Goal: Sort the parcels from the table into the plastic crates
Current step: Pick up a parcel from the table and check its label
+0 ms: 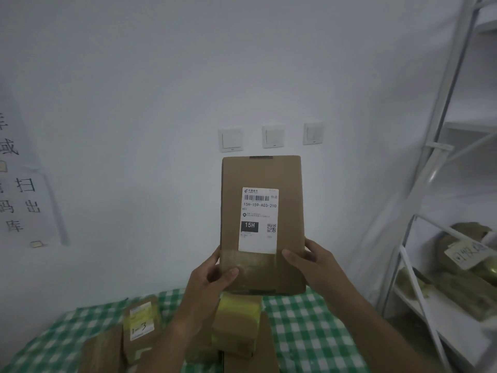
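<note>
A flat brown cardboard parcel (262, 224) with a white shipping label (258, 219) is held upright above the green-checked desk (304, 324), gripped at its lower corners by the left hand (212, 275) and right hand (312, 261), whose fingers curl round its edges. More brown parcels (139, 327) lie on the desk below.

A plain white wall (161, 76) fills most of the view, dimly and evenly lit. Three pale switches (230, 139) sit in a row on it, near the middle. To the left hangs a paper sign (24, 189) with large black handwritten characters, taped at its corners. On the right stands a white metal shelf rack (419, 200), its frame leaning across the corner. Below, a table wears a green and white checked cloth (304, 327).
</note>
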